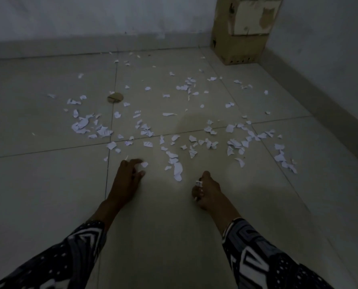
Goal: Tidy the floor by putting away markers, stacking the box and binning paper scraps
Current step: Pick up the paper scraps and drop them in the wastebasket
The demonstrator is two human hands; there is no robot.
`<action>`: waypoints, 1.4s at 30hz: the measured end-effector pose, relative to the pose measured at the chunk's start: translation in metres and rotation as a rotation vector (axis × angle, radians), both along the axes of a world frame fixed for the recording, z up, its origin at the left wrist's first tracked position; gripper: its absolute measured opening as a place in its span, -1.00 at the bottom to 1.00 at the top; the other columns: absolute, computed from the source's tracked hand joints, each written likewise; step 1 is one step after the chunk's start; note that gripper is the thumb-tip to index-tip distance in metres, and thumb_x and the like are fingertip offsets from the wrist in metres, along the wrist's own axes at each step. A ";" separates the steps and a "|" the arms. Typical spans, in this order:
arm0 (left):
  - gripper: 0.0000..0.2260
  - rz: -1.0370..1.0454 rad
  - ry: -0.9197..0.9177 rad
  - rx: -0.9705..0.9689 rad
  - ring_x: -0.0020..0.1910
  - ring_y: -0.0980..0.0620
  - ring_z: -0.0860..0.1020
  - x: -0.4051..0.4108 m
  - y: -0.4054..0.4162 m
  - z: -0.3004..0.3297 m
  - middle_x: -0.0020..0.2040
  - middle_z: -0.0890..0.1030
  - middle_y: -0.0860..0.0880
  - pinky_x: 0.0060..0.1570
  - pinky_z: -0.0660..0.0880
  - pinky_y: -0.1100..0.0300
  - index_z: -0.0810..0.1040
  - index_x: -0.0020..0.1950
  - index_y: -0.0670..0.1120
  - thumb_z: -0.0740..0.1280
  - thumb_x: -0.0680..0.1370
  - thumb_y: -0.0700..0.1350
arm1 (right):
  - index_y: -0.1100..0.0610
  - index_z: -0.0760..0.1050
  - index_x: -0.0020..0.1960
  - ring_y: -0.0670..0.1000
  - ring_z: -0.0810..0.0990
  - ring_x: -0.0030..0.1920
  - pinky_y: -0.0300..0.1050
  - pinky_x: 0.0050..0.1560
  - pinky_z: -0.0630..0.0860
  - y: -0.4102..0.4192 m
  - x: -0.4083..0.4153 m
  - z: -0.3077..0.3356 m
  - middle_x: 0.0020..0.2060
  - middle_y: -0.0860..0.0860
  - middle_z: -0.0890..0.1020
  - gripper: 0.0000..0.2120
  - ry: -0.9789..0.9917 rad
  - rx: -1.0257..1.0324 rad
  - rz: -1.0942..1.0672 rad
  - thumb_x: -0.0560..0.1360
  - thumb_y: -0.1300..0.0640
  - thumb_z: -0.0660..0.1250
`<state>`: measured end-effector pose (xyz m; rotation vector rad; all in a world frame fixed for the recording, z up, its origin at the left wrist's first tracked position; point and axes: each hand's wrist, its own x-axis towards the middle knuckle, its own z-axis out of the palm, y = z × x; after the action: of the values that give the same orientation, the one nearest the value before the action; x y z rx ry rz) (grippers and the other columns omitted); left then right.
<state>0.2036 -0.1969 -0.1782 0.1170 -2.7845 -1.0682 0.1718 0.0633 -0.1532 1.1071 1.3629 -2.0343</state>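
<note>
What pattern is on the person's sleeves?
The sleeves carry a bold black-and-white geometric print with dots, seen in the head view.

White paper scraps [175,130], brown box [245,32], black-and-white patterned sleeves [73,253].
</note>
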 end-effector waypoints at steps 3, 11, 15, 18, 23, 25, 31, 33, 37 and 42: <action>-0.71 -0.037 0.034 -0.026 -0.15 0.13 0.44 -0.008 -0.004 -0.002 -0.07 0.39 0.03 -0.16 0.34 0.36 0.51 0.36 0.05 0.30 0.63 -0.02 | 0.16 0.27 -0.23 -0.06 0.18 -0.69 -0.35 -0.65 0.12 0.002 -0.003 -0.001 -0.49 0.05 0.29 -0.67 0.017 -0.040 0.021 0.68 0.06 0.13; -0.90 -0.058 0.113 -0.085 -0.20 0.09 0.40 -0.024 -0.002 -0.013 -0.17 0.43 0.04 -0.23 0.25 0.19 0.48 -0.07 -0.08 0.32 0.62 -0.10 | 0.16 0.25 -0.21 -0.06 0.18 -0.67 -0.31 -0.63 0.11 0.003 -0.002 -0.004 -0.49 0.05 0.27 -0.69 0.040 -0.039 0.013 0.68 0.07 0.12; -0.79 0.030 0.053 -0.088 -0.22 0.03 0.36 -0.023 0.003 -0.016 -0.18 0.40 0.01 -0.22 0.25 0.13 0.41 -0.13 -0.10 0.30 0.63 -0.04 | 0.15 0.25 -0.22 -0.06 0.19 -0.66 -0.32 -0.65 0.11 0.003 -0.001 -0.004 -0.47 0.05 0.29 -0.68 0.046 -0.019 0.017 0.68 0.08 0.12; -0.77 0.036 0.038 -0.223 -0.16 -0.09 0.42 -0.020 0.006 -0.013 -0.14 0.46 -0.10 -0.16 0.36 0.02 0.44 -0.11 -0.16 0.28 0.64 -0.04 | 0.16 0.27 -0.22 -0.05 0.19 -0.62 -0.32 -0.64 0.12 0.002 0.001 -0.004 -0.50 0.05 0.31 -0.67 0.042 0.015 0.048 0.68 0.05 0.13; -0.67 0.023 -0.115 -0.580 0.10 -0.27 0.46 -0.023 0.011 -0.003 0.10 0.52 -0.29 0.07 0.42 -0.08 0.51 0.10 -0.29 0.18 0.68 -0.01 | 0.15 0.24 -0.23 -0.06 0.17 -0.68 -0.34 -0.64 0.10 0.002 0.009 -0.004 -0.63 0.02 0.28 -0.66 0.060 -0.007 0.080 0.68 0.04 0.11; -0.66 0.029 -0.155 -0.593 0.14 -0.27 0.43 -0.023 0.014 0.001 0.15 0.49 -0.28 0.13 0.41 -0.07 0.48 0.14 -0.29 0.13 0.70 -0.01 | 0.16 0.25 -0.24 -0.06 0.18 -0.68 -0.34 -0.63 0.11 0.002 0.011 -0.004 -0.63 0.02 0.29 -0.66 0.071 -0.019 0.054 0.68 0.05 0.12; -0.93 0.168 -0.090 0.094 -0.18 -0.14 0.48 -0.020 0.027 0.016 -0.13 0.50 -0.18 -0.32 0.37 0.09 0.35 0.05 -0.28 0.21 0.63 -0.27 | 0.17 0.30 -0.24 -0.03 0.22 -0.62 -0.33 -0.61 0.14 0.000 0.010 -0.009 -0.57 0.06 0.36 -0.64 0.072 0.039 0.068 0.67 0.01 0.13; -0.95 0.168 -0.104 0.167 -0.24 -0.09 0.46 -0.022 0.038 0.019 -0.16 0.49 -0.16 -0.33 0.34 0.09 0.31 0.05 -0.24 0.17 0.64 -0.28 | 0.17 0.31 -0.24 -0.03 0.22 -0.61 -0.33 -0.61 0.15 0.000 0.009 -0.010 -0.60 0.05 0.36 -0.66 0.071 0.039 0.065 0.66 0.02 0.15; -0.97 0.027 -0.071 0.224 -0.36 0.00 0.41 -0.020 0.065 0.018 -0.26 0.45 -0.12 -0.36 0.34 0.03 0.29 0.08 -0.18 0.09 0.66 -0.24 | 0.18 0.32 -0.24 -0.04 0.21 -0.61 -0.34 -0.59 0.15 -0.001 0.006 -0.009 -0.64 0.03 0.36 -0.66 0.075 0.028 0.074 0.65 0.03 0.14; -0.26 -0.071 -0.135 -0.160 0.20 -0.04 0.37 -0.026 0.092 0.002 0.28 0.36 -0.05 0.21 0.38 0.01 0.23 0.44 -0.09 0.31 0.48 0.36 | 0.20 0.32 -0.24 -0.03 0.21 -0.60 -0.35 -0.59 0.15 -0.003 0.003 -0.009 -0.58 0.06 0.36 -0.71 0.097 0.037 0.039 0.62 0.09 0.16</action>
<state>0.1777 -0.1054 -0.1761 0.0738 -3.0035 -0.8774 0.1744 0.0601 -0.1620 1.0010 1.4636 -2.0658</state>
